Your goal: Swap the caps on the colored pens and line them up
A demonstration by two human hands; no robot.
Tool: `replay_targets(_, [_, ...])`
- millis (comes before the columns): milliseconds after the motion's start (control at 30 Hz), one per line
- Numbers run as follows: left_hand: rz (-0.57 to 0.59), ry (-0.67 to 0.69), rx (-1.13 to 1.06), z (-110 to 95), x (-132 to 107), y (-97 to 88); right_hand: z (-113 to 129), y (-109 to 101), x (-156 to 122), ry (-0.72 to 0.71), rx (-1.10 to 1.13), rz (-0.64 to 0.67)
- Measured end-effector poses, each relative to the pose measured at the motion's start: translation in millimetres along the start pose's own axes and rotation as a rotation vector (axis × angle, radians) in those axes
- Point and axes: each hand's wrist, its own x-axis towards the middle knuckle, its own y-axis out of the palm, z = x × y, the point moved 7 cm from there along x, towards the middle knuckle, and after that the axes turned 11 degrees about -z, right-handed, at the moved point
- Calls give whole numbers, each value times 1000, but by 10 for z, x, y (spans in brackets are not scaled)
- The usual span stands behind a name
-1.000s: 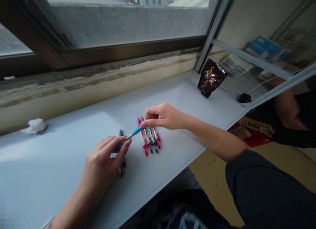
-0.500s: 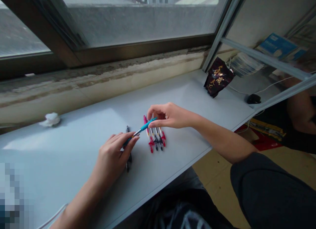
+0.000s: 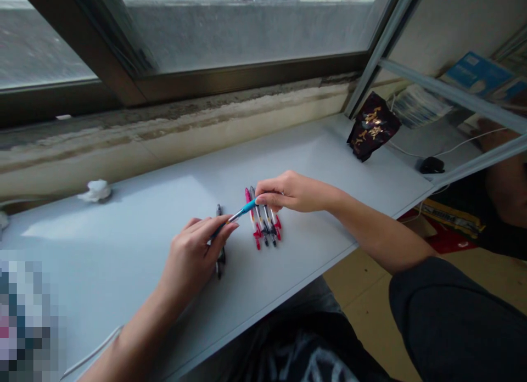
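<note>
A blue pen (image 3: 242,211) is held at both ends above the white desk (image 3: 123,245). My left hand (image 3: 193,256) is closed round its lower end. My right hand (image 3: 290,191) pinches its upper, teal end between thumb and fingers. Right under my right hand lies a tidy row of several red and black pens (image 3: 264,224), side by side. One dark pen (image 3: 220,256) lies alone on the desk, partly hidden beneath my left hand.
A crumpled white tissue (image 3: 96,191) lies near the wall at the left. A dark snack packet (image 3: 373,127) stands at the far right by a metal frame, with a black mouse (image 3: 430,164) and cable beyond. The desk's front edge runs diagonally past my knees.
The view has shifted, so everything sits a little further right in the picture. Both hands keep hold of the blue pen; my right hand has closed more tightly on its teal end.
</note>
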Motion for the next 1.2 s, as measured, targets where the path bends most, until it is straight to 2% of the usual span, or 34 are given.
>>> replay_targets(133, [-52,70,81,-53,-20,-58,17,33,2,9,52,-35])
replay_targets(267, [-49,123,53,-161,-20,-62,-56,48,17,120,187,-123])
replay_targets(333, [12,219,-44,-297,-24,-21,-112,41,31,177,276,-177])
replay_targets(433, [176,403,-163,-524,-79,80,-178,15,54,217,346,-249])
replay_targets(500, [236,442,-193,-590,-105,124,-196,22,66,225,350,-248])
replay_targets(767, [239,405,-229,-541,-117,139,-205,67,68,223,294,-198])
replay_targets(1033, [230,296,-279,-460,-74,122,-249,6,67,205,251,-242])
replay_targets(1200, [221,248,-291,-406,-61,130,-273,-80,74,195,233,-315])
